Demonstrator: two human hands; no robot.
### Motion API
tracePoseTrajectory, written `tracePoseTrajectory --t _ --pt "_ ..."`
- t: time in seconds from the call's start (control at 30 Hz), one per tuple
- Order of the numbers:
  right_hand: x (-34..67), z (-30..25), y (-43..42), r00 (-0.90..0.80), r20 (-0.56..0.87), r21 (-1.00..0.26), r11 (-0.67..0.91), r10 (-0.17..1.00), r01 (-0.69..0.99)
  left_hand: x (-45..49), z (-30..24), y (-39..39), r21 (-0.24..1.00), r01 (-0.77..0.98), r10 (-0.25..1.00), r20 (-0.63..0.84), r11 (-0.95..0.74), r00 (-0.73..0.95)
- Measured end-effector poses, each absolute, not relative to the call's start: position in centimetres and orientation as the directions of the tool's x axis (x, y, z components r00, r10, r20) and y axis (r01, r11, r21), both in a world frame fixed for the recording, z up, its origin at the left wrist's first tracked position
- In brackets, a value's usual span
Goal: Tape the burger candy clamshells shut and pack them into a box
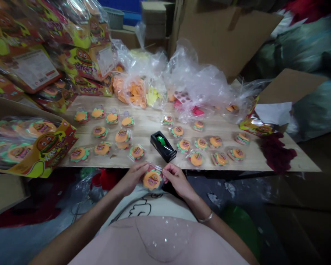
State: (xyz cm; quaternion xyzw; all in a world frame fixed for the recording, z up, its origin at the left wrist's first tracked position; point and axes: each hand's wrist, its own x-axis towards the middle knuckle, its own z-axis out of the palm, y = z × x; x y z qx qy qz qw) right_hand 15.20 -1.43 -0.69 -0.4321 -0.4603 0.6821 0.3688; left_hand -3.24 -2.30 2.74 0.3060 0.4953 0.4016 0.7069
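Note:
Both hands hold one small burger-shaped toy (152,179) in a clear wrapper, just in front of the near edge of the wooden table (264,162). My left hand (134,176) pinches its left side, and my right hand (176,178) pinches its right side. A black tape dispenser (163,146) with a green roll sits on the table right beyond the hands. Several more wrapped burger toys (123,137) lie in loose rows on either side of it.
Printed burger display boxes (41,145) pile up at the left. Crumpled clear plastic bags (193,79) with orange, yellow and pink pieces lie at the table's back. Cardboard boxes (226,33) stand behind. A dark red cloth (276,152) lies at the right edge.

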Motion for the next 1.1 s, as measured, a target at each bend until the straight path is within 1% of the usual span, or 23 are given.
tracePoseTrajectory --t 0.1,0.17,0.2,0.27,0.33,0.37,0.43,0.5,0.57,0.67,0.73,0.77,0.83,0.9,1.0,1.1 --pt "14.7 -0.6 -1.6 -0.46 -0.232 -0.96 -0.278 0.857 -0.034 -4.7 4.0 -1.3 0.856 -0.086 0.819 -0.454 0.511 0.349" --pt "14.2 -0.7 -1.7 -0.509 -0.198 -0.972 -0.236 0.838 -0.011 -4.8 4.1 -1.2 0.875 -0.014 0.803 -0.437 0.483 0.406" --pt "14.1 -0.9 -1.8 -0.513 -0.191 -0.974 -0.227 0.837 -0.008 -4.6 3.9 -1.4 0.88 -0.013 0.814 -0.433 0.475 0.387" --pt "14.1 -1.5 -2.1 -0.49 -0.203 -0.972 -0.236 0.848 -0.005 -4.0 2.8 -2.4 0.88 -0.069 0.859 -0.439 0.471 0.263" --pt "14.5 -2.0 -2.5 -0.431 -0.231 -0.966 -0.259 0.872 -0.006 -3.5 1.5 -3.7 0.867 -0.154 0.879 -0.458 0.474 0.131" --pt "14.8 -2.2 -2.7 -0.4 -0.24 -0.963 -0.268 0.885 -0.015 -3.2 1.0 -4.3 0.862 -0.181 0.88 -0.464 0.474 0.098" --pt "15.5 -2.2 -3.0 -0.37 -0.251 -0.956 -0.288 0.895 -0.047 -3.0 0.6 -5.4 0.863 -0.181 0.882 -0.459 0.471 0.108" --pt "16.0 -1.9 -3.1 -0.4 -0.243 -0.955 -0.29 0.884 -0.058 -2.8 0.9 -6.0 0.882 -0.123 0.887 -0.437 0.454 0.148" --pt "16.4 -1.5 -2.9 -0.444 -0.225 -0.964 -0.263 0.868 -0.026 -2.6 1.5 -6.1 0.893 -0.093 0.888 -0.418 0.44 0.191" --pt "16.9 -1.7 -3.0 -0.412 -0.214 -0.972 -0.235 0.886 -0.001 -2.3 1.7 -6.3 0.874 -0.184 0.886 -0.408 0.449 0.221" --pt "17.4 -2.1 -3.4 -0.377 -0.229 -0.966 -0.257 0.897 -0.024 -2.2 1.3 -6.5 0.863 -0.228 0.89 -0.413 0.45 0.194" --pt "17.7 -2.3 -3.6 -0.388 -0.242 -0.961 -0.275 0.89 -0.03 -2.1 1.0 -6.7 0.867 -0.223 0.893 -0.415 0.446 0.176" --pt "18.3 -2.5 -3.8 -0.459 -0.272 -0.95 -0.312 0.846 -0.011 -1.8 0.5 -6.9 0.889 -0.175 0.903 -0.401 0.424 0.152" --pt "18.7 -2.1 -3.5 -0.518 -0.287 -0.949 -0.315 0.806 0.035 -1.5 0.3 -7.0 0.919 -0.106 0.919 -0.361 0.379 0.157" --pt "18.4 -1.1 -2.3 -0.528 -0.239 -0.97 -0.222 0.815 0.097 -1.1 0.7 -6.2 0.951 -0.017 0.938 -0.301 0.308 0.17" --pt "17.3 -0.4 -1.3 -0.541 -0.184 -0.982 -0.169 0.821 0.079 -0.9 1.6 -4.2 0.955 0.004 0.926 -0.29 0.298 0.242"
